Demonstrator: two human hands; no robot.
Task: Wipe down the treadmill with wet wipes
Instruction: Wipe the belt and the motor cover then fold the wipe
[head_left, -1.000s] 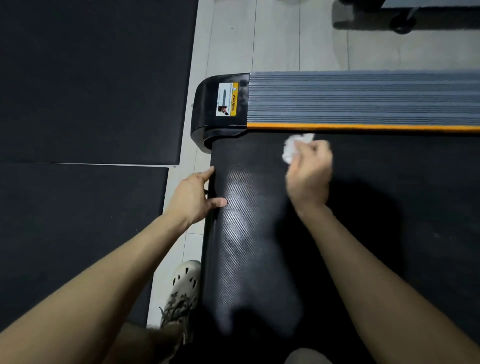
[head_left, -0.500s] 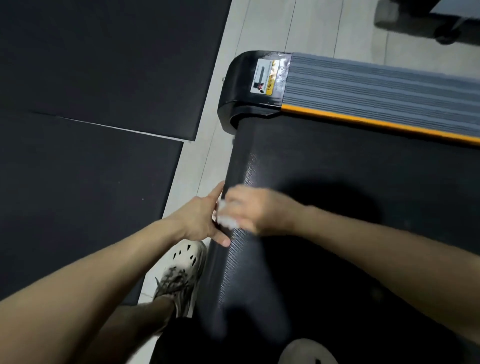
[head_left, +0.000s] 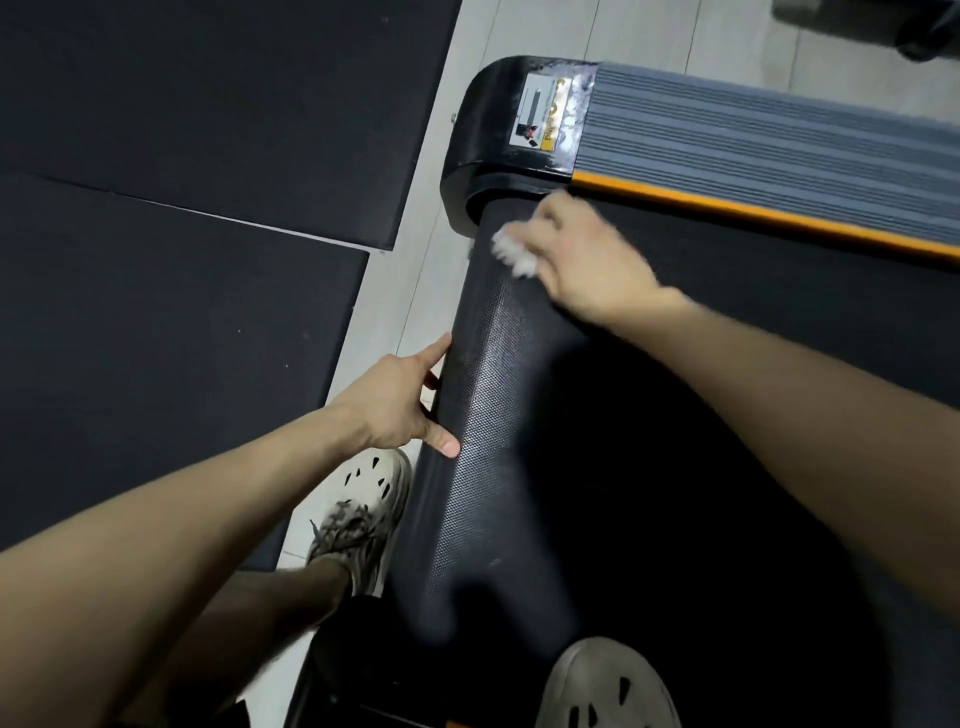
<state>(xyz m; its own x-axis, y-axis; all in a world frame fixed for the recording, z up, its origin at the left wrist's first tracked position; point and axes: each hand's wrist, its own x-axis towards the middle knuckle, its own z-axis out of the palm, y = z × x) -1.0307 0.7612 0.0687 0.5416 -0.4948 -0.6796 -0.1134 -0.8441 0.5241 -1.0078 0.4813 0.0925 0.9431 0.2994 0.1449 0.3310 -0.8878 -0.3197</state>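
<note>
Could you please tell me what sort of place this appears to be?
Probably a gym or home workout room: a treadmill with a textured black belt and orange-edged side rail stands on pale floor tiles, and dark rubber mats lie beside it.

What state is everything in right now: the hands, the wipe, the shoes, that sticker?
wet wipe: crumpled, against the belt near the corner cap.
right hand: grips the wet wipe, blurred.
left hand: rests on the belt's end, thumb on top.
left shoe: on the floor tiles.
right shoe: on the belt.
warning sticker: stuck on the corner cap.
</note>
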